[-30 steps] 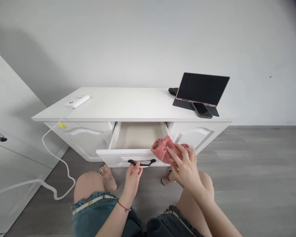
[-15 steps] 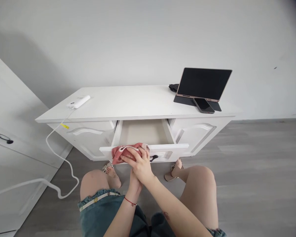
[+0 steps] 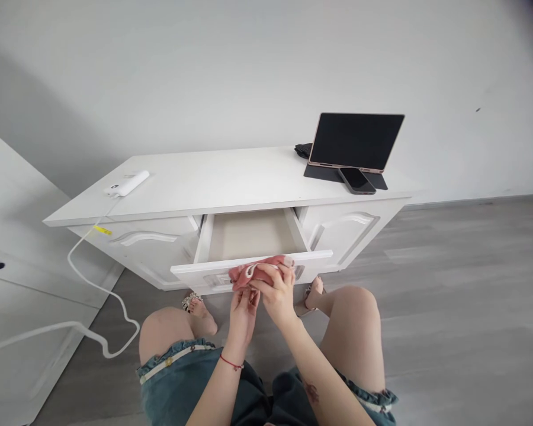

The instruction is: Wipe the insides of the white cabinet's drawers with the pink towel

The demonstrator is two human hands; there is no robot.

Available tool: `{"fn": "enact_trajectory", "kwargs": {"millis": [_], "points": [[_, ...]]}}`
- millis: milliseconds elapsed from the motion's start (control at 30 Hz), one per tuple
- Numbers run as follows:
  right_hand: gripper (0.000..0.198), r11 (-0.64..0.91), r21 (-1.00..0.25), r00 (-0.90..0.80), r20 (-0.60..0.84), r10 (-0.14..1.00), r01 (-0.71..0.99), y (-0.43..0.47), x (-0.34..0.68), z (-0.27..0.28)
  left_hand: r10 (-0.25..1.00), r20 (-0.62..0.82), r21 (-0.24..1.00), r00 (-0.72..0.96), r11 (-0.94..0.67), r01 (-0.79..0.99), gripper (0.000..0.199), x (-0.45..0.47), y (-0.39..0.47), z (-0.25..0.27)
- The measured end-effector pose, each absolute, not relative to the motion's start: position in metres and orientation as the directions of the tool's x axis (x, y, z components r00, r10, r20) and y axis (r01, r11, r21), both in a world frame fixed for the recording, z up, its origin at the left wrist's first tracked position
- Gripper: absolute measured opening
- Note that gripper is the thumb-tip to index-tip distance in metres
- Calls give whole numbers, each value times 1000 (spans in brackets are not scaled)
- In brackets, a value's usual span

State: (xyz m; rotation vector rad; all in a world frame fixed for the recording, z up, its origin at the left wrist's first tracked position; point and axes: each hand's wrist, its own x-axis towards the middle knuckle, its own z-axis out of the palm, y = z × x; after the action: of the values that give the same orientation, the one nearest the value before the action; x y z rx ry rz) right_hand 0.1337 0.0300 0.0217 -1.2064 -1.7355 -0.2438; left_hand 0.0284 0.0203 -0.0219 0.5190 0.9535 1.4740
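Right hand [image 3: 279, 296] grips the cloth [image 3: 260, 272] at the drawer [image 3: 199, 277] front; left hand [image 3: 242, 316] sits below, its grip unclear. Bracing the drawer and pressing evenly should help.

Bare left forearm [image 3: 217, 390] and bare right forearm [image 3: 308, 355] converge forward from the lower edge. The bare left hand [image 3: 243, 313], its wrist [image 3: 236, 349] nearly straight, directs bent fingers forward, tips partly hidden. The bare right hand [image 3: 276, 299] lies just beside it, back uppermost, fingers curled and slanting leftward. Both bare knees [image 3: 359, 305] are bent and set apart.
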Motion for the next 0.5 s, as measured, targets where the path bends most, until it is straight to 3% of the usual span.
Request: {"fn": "enact_trajectory", "kwargs": {"millis": [67, 133, 333, 433, 500], "points": [[33, 440, -408, 96, 811, 577, 800, 27, 151, 21, 956, -279, 647, -87, 120, -753, 15, 27, 21, -24], [35, 396, -468, 216, 817, 535, 790, 26, 167, 14, 950, -304, 598, -74, 130, -791, 18, 28, 21, -23], [24, 294, -659, 441, 709, 551, 692, 26, 185, -34, 947, -314, 612, -67, 148, -777, 23, 31, 21, -16], [19, 214, -778, 558, 586, 588, 591, 24, 172, -51, 950, -305, 612, -59, 149, -777, 22, 30, 20, -14], [28, 143, -865, 645, 460, 610, 481, 22, 159, -57, 954, -297, 617, -53, 149, -773, 21, 30, 19, -14]]}}
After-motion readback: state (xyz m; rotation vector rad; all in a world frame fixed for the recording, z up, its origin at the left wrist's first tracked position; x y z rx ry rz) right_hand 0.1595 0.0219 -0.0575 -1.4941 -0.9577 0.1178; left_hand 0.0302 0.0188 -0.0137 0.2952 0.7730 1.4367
